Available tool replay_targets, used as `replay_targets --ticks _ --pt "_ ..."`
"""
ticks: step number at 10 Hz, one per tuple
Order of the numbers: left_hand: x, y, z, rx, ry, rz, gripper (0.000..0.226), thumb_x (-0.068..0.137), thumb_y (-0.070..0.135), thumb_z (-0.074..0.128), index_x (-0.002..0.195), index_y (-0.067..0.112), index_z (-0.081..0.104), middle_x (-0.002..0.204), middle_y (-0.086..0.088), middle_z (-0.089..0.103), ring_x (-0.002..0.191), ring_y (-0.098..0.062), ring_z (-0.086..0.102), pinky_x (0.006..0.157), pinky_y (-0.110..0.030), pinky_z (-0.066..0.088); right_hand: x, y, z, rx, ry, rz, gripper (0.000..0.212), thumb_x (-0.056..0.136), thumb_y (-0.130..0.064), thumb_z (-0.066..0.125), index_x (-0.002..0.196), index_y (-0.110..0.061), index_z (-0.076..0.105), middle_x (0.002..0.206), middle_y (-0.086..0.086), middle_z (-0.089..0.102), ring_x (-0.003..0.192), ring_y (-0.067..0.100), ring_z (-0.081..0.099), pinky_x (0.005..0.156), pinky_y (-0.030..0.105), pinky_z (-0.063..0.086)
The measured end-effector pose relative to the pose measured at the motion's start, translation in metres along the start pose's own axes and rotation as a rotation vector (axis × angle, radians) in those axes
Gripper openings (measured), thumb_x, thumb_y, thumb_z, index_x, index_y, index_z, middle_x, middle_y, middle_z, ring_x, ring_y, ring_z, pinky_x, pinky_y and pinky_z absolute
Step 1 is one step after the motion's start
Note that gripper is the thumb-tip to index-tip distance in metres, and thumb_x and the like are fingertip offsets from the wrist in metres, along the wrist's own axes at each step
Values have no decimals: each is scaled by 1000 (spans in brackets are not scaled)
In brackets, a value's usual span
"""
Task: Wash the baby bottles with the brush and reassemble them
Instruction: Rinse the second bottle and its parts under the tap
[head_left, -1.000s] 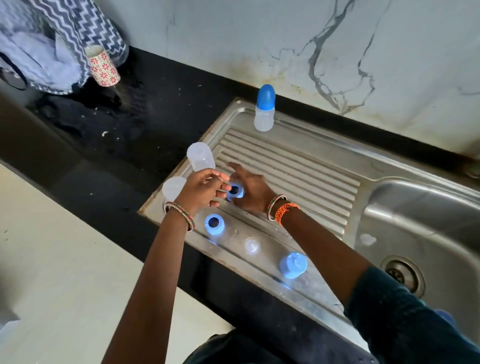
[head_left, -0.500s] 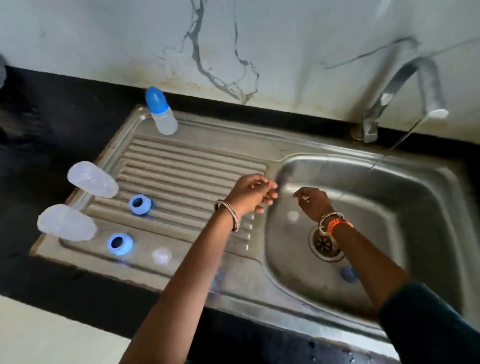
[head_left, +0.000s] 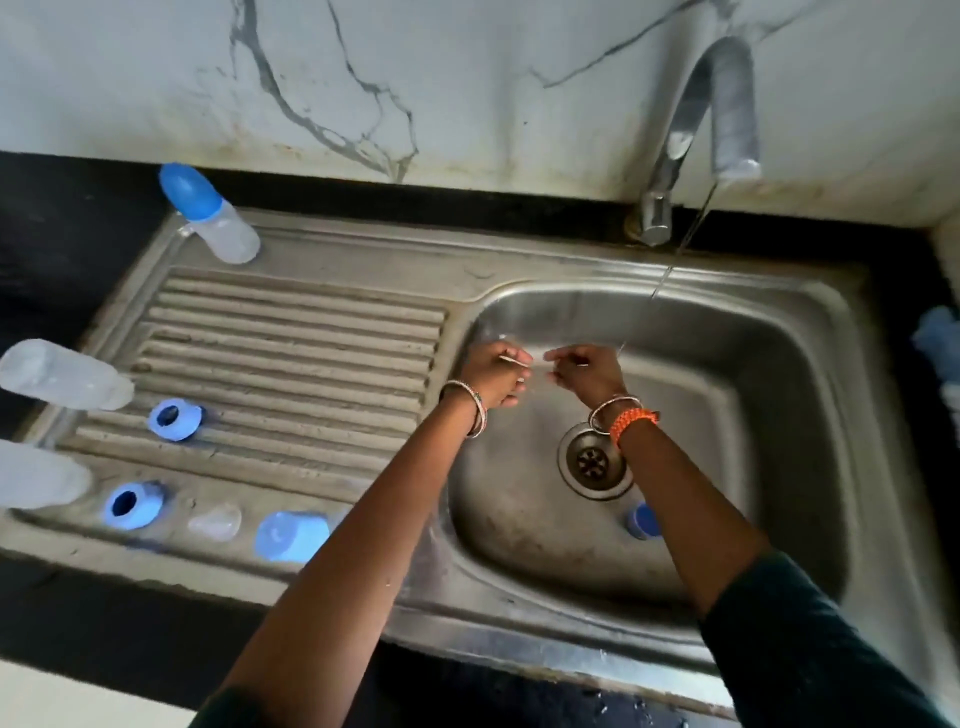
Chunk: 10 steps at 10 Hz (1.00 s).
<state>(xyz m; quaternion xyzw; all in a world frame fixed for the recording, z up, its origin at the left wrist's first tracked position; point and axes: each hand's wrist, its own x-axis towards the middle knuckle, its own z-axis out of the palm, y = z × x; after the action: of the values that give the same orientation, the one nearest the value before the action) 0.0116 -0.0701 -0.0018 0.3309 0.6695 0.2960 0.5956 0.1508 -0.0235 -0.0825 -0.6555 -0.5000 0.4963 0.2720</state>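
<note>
A steel sink (head_left: 810, 364) is set in a black worktop (head_left: 62, 218) under marbled wall. Three translucent bottles: one capped (head_left: 218, 223), two open (head_left: 62, 374). Two blue rings (head_left: 174, 418), two caps (head_left: 291, 535). Left hand (head_left: 493, 371) and right hand (head_left: 584, 371) together pinch something clear over the basin.

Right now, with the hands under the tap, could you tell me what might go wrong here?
1. The clear nipple lies loose near the drainboard's front edge; a passing arm could knock it off.
2. The blue piece in the basin sits close to the drain and may get dirty again.
3. Whatever the left hand and right hand hold is blurred; something small could slip.
</note>
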Motion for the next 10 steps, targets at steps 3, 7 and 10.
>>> replay_targets --ticks 3,7,10 --pt "44 -29 8 113 158 -47 36 92 -4 45 68 22 44 70 0 47 60 -11 48 59 -22 43 -9 22 -16 -220 2 46 24 79 5 59 97 -8 69 84 13 68 60 16 59 71 26 55" --pt "60 -93 45 134 41 -331 17 94 0 44 91 10 57 88 -12 61 67 -20 55 78 -33 53 -2 77 -3 -413 -13 75 22 75 0 62 87 -15 72 100 12 71 100 30 63 87 30 49" --pt "39 -94 67 174 -114 -320 26 88 -3 46 71 16 50 67 -3 51 57 -14 49 55 -24 44 -29 95 -51 -793 -187 210 34 87 -26 61 119 -14 61 123 16 59 111 36 58 91 39 47"
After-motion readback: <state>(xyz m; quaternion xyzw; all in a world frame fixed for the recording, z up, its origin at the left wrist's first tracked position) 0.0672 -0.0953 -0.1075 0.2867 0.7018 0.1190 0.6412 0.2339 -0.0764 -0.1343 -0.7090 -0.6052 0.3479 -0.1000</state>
